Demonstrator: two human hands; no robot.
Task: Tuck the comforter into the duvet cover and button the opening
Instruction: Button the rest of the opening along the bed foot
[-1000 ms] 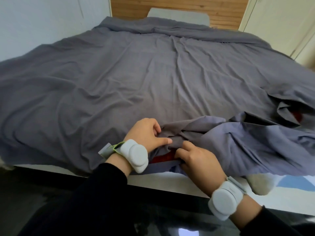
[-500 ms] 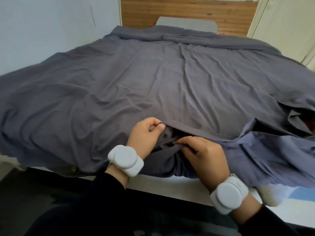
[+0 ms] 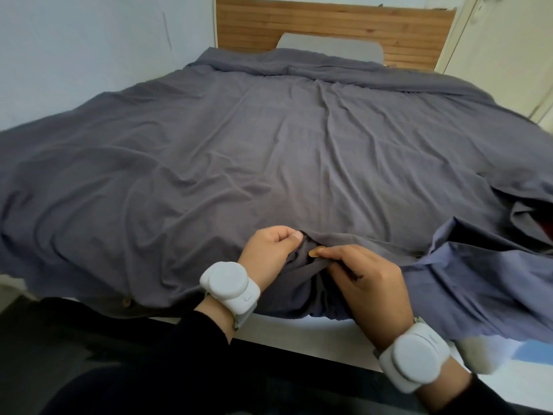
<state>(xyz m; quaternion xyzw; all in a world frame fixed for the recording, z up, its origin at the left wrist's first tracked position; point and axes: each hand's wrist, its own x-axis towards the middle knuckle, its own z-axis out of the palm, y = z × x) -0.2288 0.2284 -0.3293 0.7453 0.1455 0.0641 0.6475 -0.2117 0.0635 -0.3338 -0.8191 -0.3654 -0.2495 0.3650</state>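
2 forearms in black long sleeves (image 3: 191,339) extend forward, each wrist fitted with a white rounded plastic wrist unit (image 3: 227,284). The left hand (image 3: 269,253) is curled, thumb pressed toward the index finger, pinching a fold of grey duvet cover fabric (image 3: 300,265). The right hand (image 3: 368,283), back facing up, sits near the left without touching it. Its thumb and index fingertip pinch a small round tan button (image 3: 315,252); its other fingers curl under.

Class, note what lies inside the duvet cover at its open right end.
A sliver of red fabric shows in the gap of the duvet cover, probably the comforter. Everything else inside is hidden by the cover itself.
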